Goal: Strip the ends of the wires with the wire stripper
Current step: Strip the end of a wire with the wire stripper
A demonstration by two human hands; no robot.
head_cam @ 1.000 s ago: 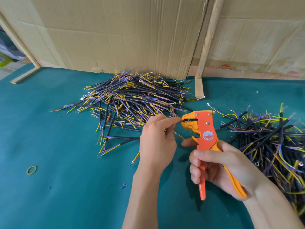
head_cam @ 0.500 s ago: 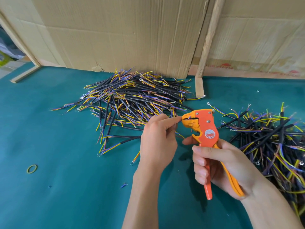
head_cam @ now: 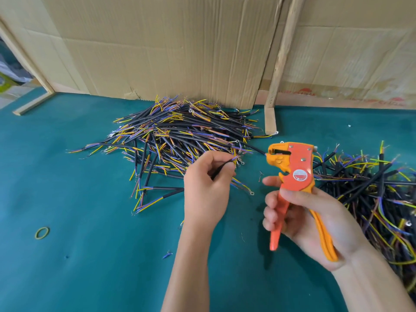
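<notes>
My right hand [head_cam: 299, 212] grips the handles of an orange and yellow wire stripper [head_cam: 292, 172], held upright with its jaws pointing left. My left hand [head_cam: 207, 183] pinches a short black cable [head_cam: 221, 168] between thumb and fingers. The cable's coloured ends stick out toward the stripper, a hand's width left of the jaws and apart from them. A big heap of black cables with yellow, blue and brown ends [head_cam: 177, 134] lies behind my left hand. A second heap [head_cam: 369, 190] lies to the right, behind my right hand.
Green felt covers the table [head_cam: 78, 255]. Cardboard sheets [head_cam: 157, 46] and a wooden strip [head_cam: 279, 64] stand along the back. A rubber band [head_cam: 42, 232] lies at the left. Small wire scraps [head_cam: 167, 255] dot the felt near my left forearm.
My left hand has pulled the cable out of the stripper's jaws and drawn back to the left. The stripper's handles have spread apart again.
</notes>
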